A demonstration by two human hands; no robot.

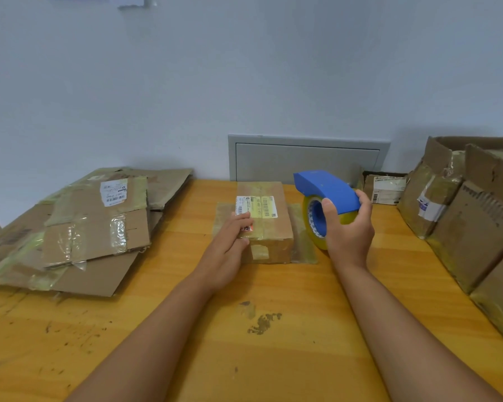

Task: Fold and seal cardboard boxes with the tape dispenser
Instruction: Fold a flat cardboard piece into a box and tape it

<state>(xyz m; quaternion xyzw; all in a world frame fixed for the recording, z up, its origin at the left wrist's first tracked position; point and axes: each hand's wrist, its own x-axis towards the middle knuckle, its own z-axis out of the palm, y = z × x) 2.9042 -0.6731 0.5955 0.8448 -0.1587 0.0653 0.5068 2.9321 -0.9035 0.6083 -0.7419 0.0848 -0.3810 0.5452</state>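
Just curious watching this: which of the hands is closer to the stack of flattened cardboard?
Left. The left hand rests on the small sealed box, right of the flattened cardboard stack. The right hand is farther right, gripping the blue tape dispenser.

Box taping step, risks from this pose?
1. The left hand rests on the small box near its top seam; fingers may sit in the tape path.
2. The tape dispenser, in the right hand's grip, is held off the box; its cutter isn't visible.
3. The box may slide on the table.
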